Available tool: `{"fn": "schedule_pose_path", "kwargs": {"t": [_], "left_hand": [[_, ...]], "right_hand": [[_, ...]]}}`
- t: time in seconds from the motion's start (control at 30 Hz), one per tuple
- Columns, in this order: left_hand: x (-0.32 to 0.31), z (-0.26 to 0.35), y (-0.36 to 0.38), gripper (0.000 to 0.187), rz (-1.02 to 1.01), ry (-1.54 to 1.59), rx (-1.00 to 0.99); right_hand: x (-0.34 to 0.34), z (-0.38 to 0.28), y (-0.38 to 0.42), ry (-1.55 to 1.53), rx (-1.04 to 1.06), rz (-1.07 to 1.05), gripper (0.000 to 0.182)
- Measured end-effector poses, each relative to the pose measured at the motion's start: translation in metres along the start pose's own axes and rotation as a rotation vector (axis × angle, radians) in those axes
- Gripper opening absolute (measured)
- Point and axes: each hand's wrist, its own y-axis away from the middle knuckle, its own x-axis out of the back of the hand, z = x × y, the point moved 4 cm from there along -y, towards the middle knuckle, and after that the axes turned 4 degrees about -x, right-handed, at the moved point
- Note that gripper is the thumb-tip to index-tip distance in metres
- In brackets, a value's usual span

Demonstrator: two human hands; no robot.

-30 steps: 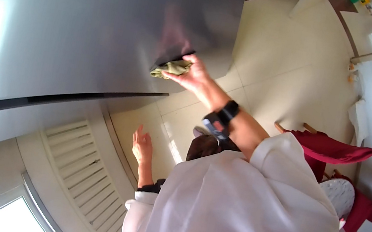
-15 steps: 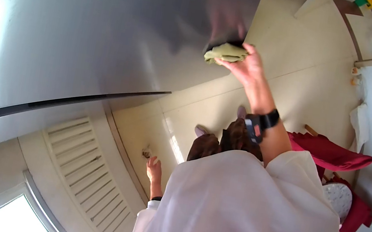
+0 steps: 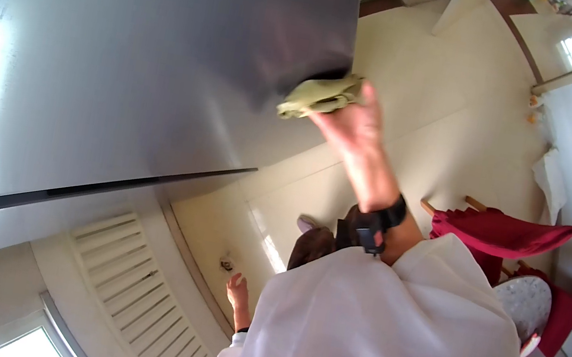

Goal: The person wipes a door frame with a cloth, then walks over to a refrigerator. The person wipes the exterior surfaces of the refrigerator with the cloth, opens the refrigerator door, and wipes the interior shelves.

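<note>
My right hand [image 3: 352,127] grips a folded olive-green cloth [image 3: 321,96] and holds it against a large shiny grey panel [image 3: 172,46], near its edge. The panel looks like an appliance door, with a dark strip [image 3: 95,188] running along one side. A dark reflection of hand and cloth shows on the glossy surface. My left hand [image 3: 238,291] hangs low by my side, fingers loosely bent and apart, with nothing seen in it.
A white slatted radiator [image 3: 142,291] stands at the lower left, near a bright window [image 3: 34,348]. Pale floor tiles [image 3: 418,110] lie below. On the right are chairs with red covers [image 3: 504,234] and a round speckled seat or tabletop [image 3: 524,303] by a white wall.
My right hand and the cloth have moved left and slightly down in the view, along the panel. The view has shifted a little. My left hand still hangs low.
</note>
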Motion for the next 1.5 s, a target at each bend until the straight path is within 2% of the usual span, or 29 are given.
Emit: {"fn": "schedule_pose_path", "kwargs": {"t": [0.07,0.13,0.17,0.23,0.27,0.3,0.33,0.37,0.47,0.53,0.57,0.63,0.67,0.73,0.77,0.8,0.87,0.97,1.07,1.1,1.17,1.23,1.27,1.33,1.4,1.5], "left_hand": [[-0.005,-0.006,0.007,0.027,-0.109,0.136,0.223],[-0.005,-0.002,0.016,0.027,-0.142,0.203,0.269],[-0.005,0.007,0.019,0.028,-0.117,0.252,0.221],[0.001,0.029,0.019,0.029,-0.123,0.304,0.157],[-0.003,0.029,0.01,0.029,-0.113,0.309,0.151],[-0.007,0.033,-0.004,0.029,-0.106,0.236,0.035],[-0.007,0.035,-0.012,0.029,-0.099,0.157,-0.077],[-0.004,0.05,-0.017,0.029,-0.126,0.211,-0.077],[0.012,0.133,-0.034,0.028,-0.18,0.508,-0.054],[0.008,0.167,-0.052,0.029,-0.231,0.535,-0.092],[0.005,0.185,-0.061,0.03,-0.268,0.548,-0.132],[0.001,0.223,-0.068,0.033,-0.343,0.553,-0.239],[0.002,0.245,-0.068,0.035,-0.373,0.55,-0.301],[0.004,0.292,-0.057,0.04,-0.444,0.5,-0.382],[-0.001,0.315,-0.053,0.045,-0.478,0.502,-0.464],[-0.009,0.336,-0.048,0.051,-0.512,0.504,-0.546],[-0.027,0.373,-0.035,0.061,-0.632,0.645,-0.56],[-0.05,0.415,-0.006,0.084,-0.939,0.725,-0.194],[-0.072,0.43,0.002,0.062,-1.03,0.793,-0.003],[-0.079,0.432,0.004,0.062,-1.035,0.779,-0.005],[-0.082,0.438,0.006,0.041,-0.886,0.847,-0.137],[-0.08,0.454,0.016,0.035,-0.82,0.916,-0.111],[-0.076,0.468,0.019,0.028,-0.751,0.999,-0.1],[-0.069,0.486,0.022,0.025,-0.694,1.005,-0.118],[-0.071,0.496,0.019,0.024,-0.551,0.929,-0.229],[-0.093,0.506,0.026,0.031,-0.552,0.893,-0.289]], "right_hand": [[-0.001,-0.032,-0.004,0.009,0.045,0.043,0.043],[0.015,-0.057,-0.019,0.226,0.068,0.242,0.04],[0.025,-0.06,-0.027,0.22,0.073,0.248,0.04],[0.065,-0.065,-0.047,0.418,0.18,0.372,0.042],[0.104,-0.069,-0.064,0.367,0.15,0.476,0.042],[0.128,-0.068,-0.073,0.329,0.18,0.506,0.041],[0.141,-0.068,-0.077,0.289,0.207,0.54,0.04],[0.143,-0.068,-0.076,0.282,0.198,0.535,0.04],[0.16,-0.064,-0.065,0.399,0.207,0.569,0.038],[0.187,-0.078,-0.057,0.523,0.095,0.511,0.038],[0.206,-0.091,-0.049,0.518,0.107,0.514,0.038],[0.251,-0.115,-0.022,0.699,0.077,0.795,0.034],[0.247,-0.119,-0.004,0.686,0.095,0.808,0.034],[0.238,-0.114,0.044,0.748,0.007,0.818,0.032],[0.24,-0.109,0.058,0.67,-0.038,0.661,0.033],[0.222,-0.097,0.077,0.682,-0.085,0.636,0.036],[0.206,-0.077,0.101,0.731,-0.16,0.539,0.04],[0.2,-0.054,0.12,0.783,-0.157,0.484,0.044],[0.221,-0.062,0.125,0.774,-0.163,0.469,0.047],[0.224,-0.071,0.126,0.812,-0.181,0.49,0.048],[0.218,-0.093,0.126,0.84,-0.201,0.508,0.05],[0.198,-0.123,0.133,1.158,-0.284,0.687,0.044],[0.201,-0.136,0.133,1.148,-0.286,0.679,0.044],[0.198,-0.169,0.128,1.263,-0.043,0.595,0.048],[0.179,-0.177,0.116,1.295,-0.085,0.501,0.054],[0.148,-0.164,0.108,1.311,-0.231,0.252,0.072]]}}
